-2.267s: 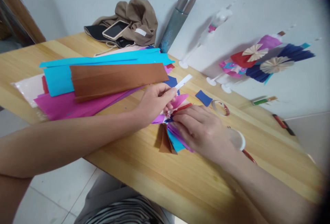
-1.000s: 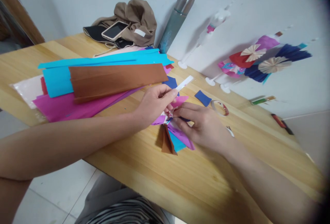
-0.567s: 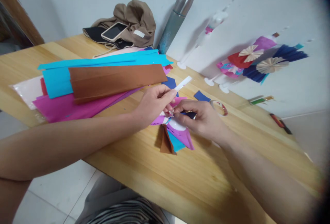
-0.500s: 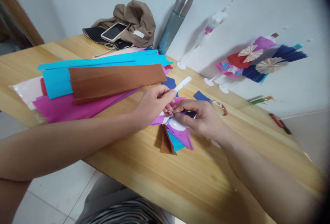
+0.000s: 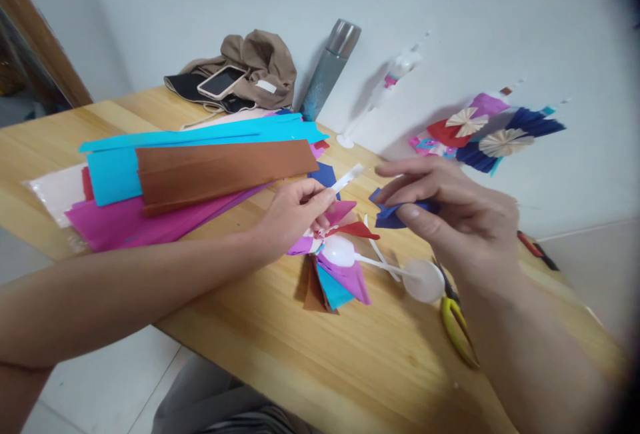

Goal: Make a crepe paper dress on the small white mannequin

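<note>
My left hand point(image 5: 300, 211) is closed, with a narrow white strip point(image 5: 349, 179) sticking out between its thumb and fingers. Its lower fingers also grip the top of a white plastic stick ornament point(image 5: 340, 251) with a bulb and a round base. Pink, red, purple, turquoise and brown paper flaps fan out around the bulb. Off to the right, my right hand point(image 5: 450, 207) has its thumb and fingers around a dark blue paper piece point(image 5: 393, 216); the index finger stretches out above it. The hand partly hides the blue paper.
Long crepe paper strips point(image 5: 230, 171) lie stacked at the left. Yellow-handled scissors point(image 5: 457, 334) rest beside the ornament's base. Along the wall stand a thermos point(image 5: 327, 74), a brown cloth bag point(image 5: 267, 64) with a phone point(image 5: 223, 81), and paper-dressed ornaments point(image 5: 505, 141).
My right hand has moved away from the ornament, rightward to the blue paper. The bulb, stick, base and scissors now show. My left hand keeps its grip; the view has tilted slightly.
</note>
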### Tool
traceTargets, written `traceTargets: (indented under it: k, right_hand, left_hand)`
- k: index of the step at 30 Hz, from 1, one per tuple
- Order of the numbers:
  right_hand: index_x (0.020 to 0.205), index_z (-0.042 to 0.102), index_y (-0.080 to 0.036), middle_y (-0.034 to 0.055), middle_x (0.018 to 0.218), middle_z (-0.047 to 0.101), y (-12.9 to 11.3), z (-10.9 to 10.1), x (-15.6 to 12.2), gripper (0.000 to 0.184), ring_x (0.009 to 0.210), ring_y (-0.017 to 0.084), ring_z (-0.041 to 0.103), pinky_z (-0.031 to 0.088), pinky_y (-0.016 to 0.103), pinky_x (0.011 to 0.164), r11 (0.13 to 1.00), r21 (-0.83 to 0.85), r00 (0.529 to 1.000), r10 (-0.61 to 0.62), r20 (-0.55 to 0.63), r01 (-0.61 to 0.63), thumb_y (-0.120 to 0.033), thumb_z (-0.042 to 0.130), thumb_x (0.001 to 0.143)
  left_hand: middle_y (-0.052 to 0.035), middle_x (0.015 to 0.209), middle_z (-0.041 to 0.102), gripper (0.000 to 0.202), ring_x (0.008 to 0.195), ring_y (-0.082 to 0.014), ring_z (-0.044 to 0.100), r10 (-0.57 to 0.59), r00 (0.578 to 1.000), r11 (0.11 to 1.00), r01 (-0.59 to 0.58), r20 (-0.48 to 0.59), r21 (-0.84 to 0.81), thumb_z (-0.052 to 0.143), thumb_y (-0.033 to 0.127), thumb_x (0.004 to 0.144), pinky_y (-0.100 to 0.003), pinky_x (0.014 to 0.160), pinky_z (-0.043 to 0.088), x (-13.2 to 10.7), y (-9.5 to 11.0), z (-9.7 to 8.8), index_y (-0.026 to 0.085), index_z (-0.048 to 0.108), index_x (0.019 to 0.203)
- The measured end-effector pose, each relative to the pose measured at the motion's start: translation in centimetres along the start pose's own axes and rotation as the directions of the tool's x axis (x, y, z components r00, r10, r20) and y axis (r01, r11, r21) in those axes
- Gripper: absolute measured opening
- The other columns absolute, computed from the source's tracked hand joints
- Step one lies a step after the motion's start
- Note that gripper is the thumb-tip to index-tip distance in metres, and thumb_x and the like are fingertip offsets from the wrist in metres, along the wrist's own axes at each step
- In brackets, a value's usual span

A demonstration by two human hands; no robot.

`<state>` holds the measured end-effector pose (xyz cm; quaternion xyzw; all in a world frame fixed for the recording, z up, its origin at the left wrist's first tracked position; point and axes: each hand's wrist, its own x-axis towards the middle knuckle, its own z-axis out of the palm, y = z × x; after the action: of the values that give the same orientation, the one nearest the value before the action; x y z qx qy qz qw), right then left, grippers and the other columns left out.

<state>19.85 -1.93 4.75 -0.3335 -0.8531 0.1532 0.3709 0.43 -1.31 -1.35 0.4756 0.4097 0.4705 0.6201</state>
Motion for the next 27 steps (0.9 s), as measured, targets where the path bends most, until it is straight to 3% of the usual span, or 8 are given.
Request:
traceTargets:
  k: [3,6,11,15,18,21,23,27]
  right_hand:
    - [0.083,0.065,-0.024,0.0093,0.125,0.068,-0.4,-0.1,1.2,0.012,0.114,0.031,0.066,0.056,0.045,0.081,0.987,-0.14,0.991,-0.064,0.119,0.08,-0.02,0.058,0.092]
    - [0.078,0.058,-0.023,0.0106,0.119,0.07,0.1,0.3,1.9,0.016,0.109,0.03,0.069,0.056,0.044,0.082,0.989,-0.135,0.979,-0.038,0.199,0.066,-0.02,0.054,0.093]
    - [0.077,0.055,-0.024,0.008,0.099,0.073,1.4,0.9,2.1,0.016,0.1,0.026,0.071,0.055,0.041,0.083,0.997,-0.071,0.984,-0.023,0.175,0.036,-0.022,0.055,0.093]
    - [0.077,0.056,-0.022,0.0098,0.117,0.072,1.7,1.2,1.8,0.015,0.1,0.025,0.071,0.056,0.041,0.082,0.997,-0.068,0.986,-0.029,0.163,0.04,-0.02,0.055,0.092]
    - [0.079,0.058,-0.022,0.0113,0.133,0.064,0.6,1.2,0.9,0.014,0.106,0.028,0.07,0.056,0.045,0.084,0.992,-0.121,0.999,-0.033,0.021,0.036,-0.018,0.056,0.092]
    - [0.08,0.059,-0.025,0.0093,0.108,0.072,-1.5,1.1,-0.4,0.016,0.112,0.031,0.067,0.056,0.045,0.083,0.971,-0.219,0.982,-0.127,-0.14,0.095,-0.013,0.054,0.09]
    - [0.084,0.057,-0.026,0.0065,0.102,0.074,-2.6,1.3,-1.1,0.021,0.1,0.026,0.07,0.057,0.04,0.077,0.971,-0.15,0.98,-0.173,0.104,0.187,-0.007,0.049,0.087]
    - [0.082,0.052,-0.023,0.0087,0.098,0.073,-2.7,2.6,-1.5,0.021,0.09,0.022,0.069,0.056,0.038,0.082,0.95,-0.043,0.838,-0.25,0.485,0.309,-0.004,0.044,0.082]
  left_hand:
    - [0.0027,0.053,0.059,0.025,0.046,-0.0066,0.055,0.021,0.999,1.0,-0.021,0.032,0.0,0.055,0.019,0.095,-0.017,0.051,0.045,-0.1,0.1,-0.1,0.014,0.059,0.071]
    - [0.003,0.053,0.059,0.025,0.046,-0.0066,0.056,0.023,0.999,1.0,-0.023,0.042,-0.006,0.056,0.019,0.095,-0.017,0.051,0.046,-0.2,0.3,-0.3,0.014,0.059,0.071]
    - [0.0019,0.055,0.062,0.023,0.045,-0.0067,0.056,0.004,0.999,1.0,-0.003,0.045,-0.022,0.056,0.017,0.095,-0.018,0.05,0.048,0.1,0.4,-0.5,0.013,0.06,0.072]
    - [0.002,0.054,0.062,0.022,0.043,-0.0067,0.056,-0.005,0.999,0.999,0.007,0.044,-0.054,0.058,0.016,0.094,-0.018,0.048,0.047,0.4,0.2,-0.6,0.014,0.06,0.072]
    - [0.0017,0.055,0.062,0.023,0.044,-0.0064,0.056,-0.006,0.999,0.998,0.008,0.033,-0.064,0.058,0.016,0.094,-0.018,0.049,0.047,0.5,0.0,-0.6,0.014,0.06,0.071]
    - [0.0018,0.053,0.062,0.024,0.043,-0.0069,0.055,-0.036,0.999,0.997,0.038,0.021,-0.073,0.057,0.02,0.095,-0.018,0.048,0.045,0.6,-0.1,-0.6,0.014,0.061,0.072]
    - [0.002,0.052,0.061,0.025,0.043,-0.0079,0.055,-0.063,0.998,0.994,0.064,0.016,-0.094,0.057,0.021,0.096,-0.019,0.047,0.045,0.6,-0.1,-0.5,0.014,0.06,0.072]
    - [0.002,0.052,0.059,0.027,0.045,-0.0075,0.055,-0.059,0.998,0.993,0.057,-0.012,-0.104,0.056,0.017,0.096,-0.018,0.047,0.046,0.6,0.3,-0.4,0.014,0.059,0.069]
